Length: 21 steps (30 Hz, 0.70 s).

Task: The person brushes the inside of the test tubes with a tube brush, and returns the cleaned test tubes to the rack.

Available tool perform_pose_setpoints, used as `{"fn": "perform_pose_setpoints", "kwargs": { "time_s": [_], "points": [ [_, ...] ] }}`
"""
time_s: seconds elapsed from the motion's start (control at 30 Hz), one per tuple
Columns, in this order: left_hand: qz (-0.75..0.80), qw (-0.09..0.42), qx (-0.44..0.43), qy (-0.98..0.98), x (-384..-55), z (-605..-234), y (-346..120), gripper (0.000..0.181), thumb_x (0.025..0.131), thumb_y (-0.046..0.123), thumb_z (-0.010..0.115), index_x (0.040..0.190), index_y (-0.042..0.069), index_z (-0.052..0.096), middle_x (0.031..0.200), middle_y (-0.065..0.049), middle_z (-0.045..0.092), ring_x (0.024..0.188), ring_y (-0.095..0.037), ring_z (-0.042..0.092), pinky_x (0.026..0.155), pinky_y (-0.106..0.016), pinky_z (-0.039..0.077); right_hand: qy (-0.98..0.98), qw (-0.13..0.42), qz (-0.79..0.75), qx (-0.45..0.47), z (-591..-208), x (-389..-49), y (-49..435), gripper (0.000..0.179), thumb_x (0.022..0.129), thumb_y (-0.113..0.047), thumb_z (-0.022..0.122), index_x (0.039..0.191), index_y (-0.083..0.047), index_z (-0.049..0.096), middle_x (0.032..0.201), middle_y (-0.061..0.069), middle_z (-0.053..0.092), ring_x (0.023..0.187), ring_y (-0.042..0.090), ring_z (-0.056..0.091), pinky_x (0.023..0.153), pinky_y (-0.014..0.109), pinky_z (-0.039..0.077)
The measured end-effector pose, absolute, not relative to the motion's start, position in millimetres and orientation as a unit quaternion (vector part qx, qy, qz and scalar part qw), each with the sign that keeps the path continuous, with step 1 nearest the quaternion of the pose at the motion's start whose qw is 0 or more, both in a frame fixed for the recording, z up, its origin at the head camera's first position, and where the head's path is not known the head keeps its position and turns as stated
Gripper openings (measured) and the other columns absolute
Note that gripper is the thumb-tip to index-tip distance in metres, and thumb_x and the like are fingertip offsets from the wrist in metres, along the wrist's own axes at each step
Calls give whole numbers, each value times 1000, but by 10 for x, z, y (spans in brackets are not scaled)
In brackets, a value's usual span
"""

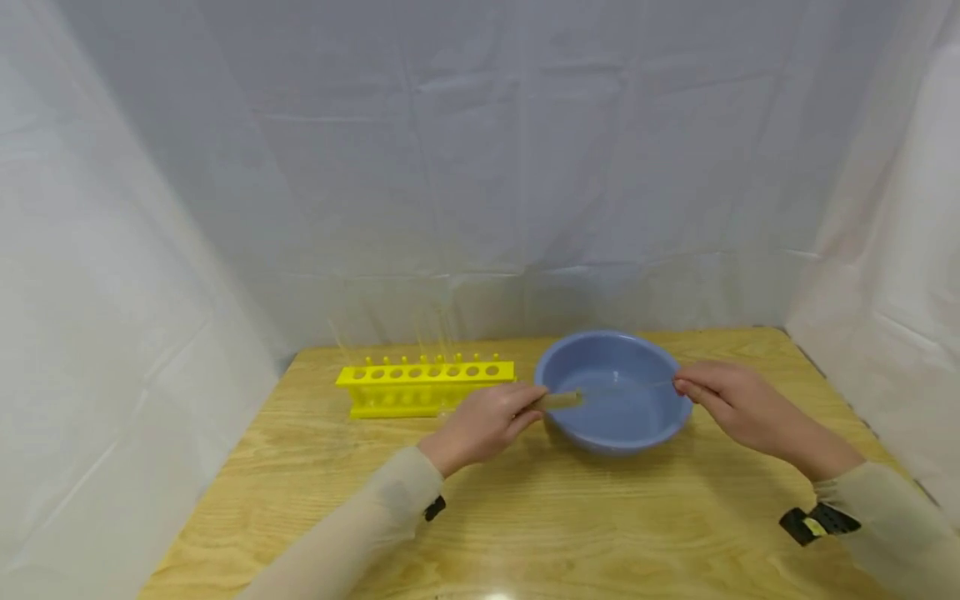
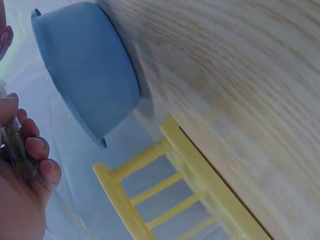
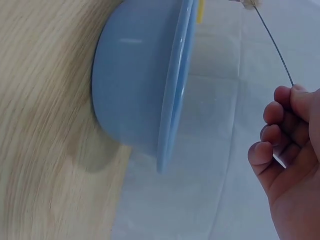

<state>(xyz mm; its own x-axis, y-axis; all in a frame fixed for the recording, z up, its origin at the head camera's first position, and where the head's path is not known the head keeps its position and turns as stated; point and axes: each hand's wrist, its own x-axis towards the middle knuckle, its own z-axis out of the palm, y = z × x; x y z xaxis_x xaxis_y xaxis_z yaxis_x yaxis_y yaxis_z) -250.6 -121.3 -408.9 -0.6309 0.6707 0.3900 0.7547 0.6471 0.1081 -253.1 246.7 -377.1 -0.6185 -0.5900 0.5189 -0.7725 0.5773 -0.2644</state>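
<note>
My left hand (image 1: pixel 491 421) grips a clear glass test tube (image 2: pixel 65 212), its fingers curled round it. Tan bristles of a test tube brush (image 1: pixel 562 401) show at the tube's mouth, and dark bristles show through the glass in the left wrist view. The brush's thin twisted wire handle (image 3: pixel 274 42) runs across to my right hand (image 1: pixel 738 404), where thumb and forefinger pinch its end. Both hands are at the rim of a blue plastic basin (image 1: pixel 618 443), the tube and wire stretching over its opening.
A yellow test tube rack (image 1: pixel 427 375) stands left of the basin, with several clear test tubes (image 1: pixel 442 329) upright at its back. Everything stands on a wooden table (image 1: pixel 570 533). White sheeting (image 1: pixel 465 167) hangs behind and along both sides.
</note>
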Motion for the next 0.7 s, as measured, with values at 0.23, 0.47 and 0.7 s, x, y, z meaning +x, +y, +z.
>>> {"fn": "perform_pose_setpoints", "kwargs": {
  "time_s": [0.23,0.47,0.7],
  "points": [
    [-96,168,-417,-888,-2487,-4030,-1064,34,103,28,59,134,14,63,119,0,71,104,-14,69,87,-30,57,-830,207,240,460,-3901,-2611,2061,18,92,1,67,92,-17,68,82,-10,63,75,-2,53,64,25,47],
    [-86,195,-434,-875,-2483,-4067,-1016,32,102,28,61,131,13,65,113,0,72,91,-12,70,77,-26,57,-830,78,323,447,-4001,-2562,1779,21,104,-9,54,87,-16,64,73,-11,55,61,-2,43,59,24,43],
    [-75,209,-432,-874,-2495,-4059,-1031,34,101,29,63,131,13,66,111,-1,73,86,-13,70,73,-28,57,-804,7,424,417,-3981,-2588,1729,33,107,-8,45,74,-5,48,65,-11,32,54,0,24,54,28,33]
  ]
}}
